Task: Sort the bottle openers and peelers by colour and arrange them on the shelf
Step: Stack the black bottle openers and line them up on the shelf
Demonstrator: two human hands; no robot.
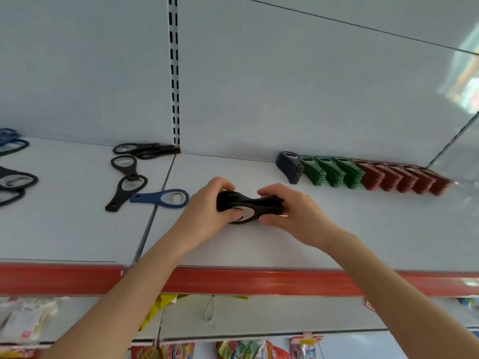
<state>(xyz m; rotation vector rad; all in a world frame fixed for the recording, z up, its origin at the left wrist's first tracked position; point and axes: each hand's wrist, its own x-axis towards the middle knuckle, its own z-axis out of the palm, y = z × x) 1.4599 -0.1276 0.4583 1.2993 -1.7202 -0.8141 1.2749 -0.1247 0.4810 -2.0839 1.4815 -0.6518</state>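
Note:
Both my hands hold a stack of black bottle openers (247, 204) just above the white shelf (285, 244). My left hand (210, 207) grips its rounded end and my right hand (290, 211) grips the handle end. A blue bottle opener (160, 199) lies flat to the left of my hands. Loose black bottle openers (125, 186) lie further left and back. Along the back right stands a leaning row: a dark blue stack (290, 167), green stacks (331, 172) and red stacks (404, 180).
More black and blue openers (13, 177) lie at the shelf's far left edge. A red price strip (233, 281) runs along the shelf front. Packaged goods (26, 320) hang on the level below. A slotted upright (174, 73) divides the back panel.

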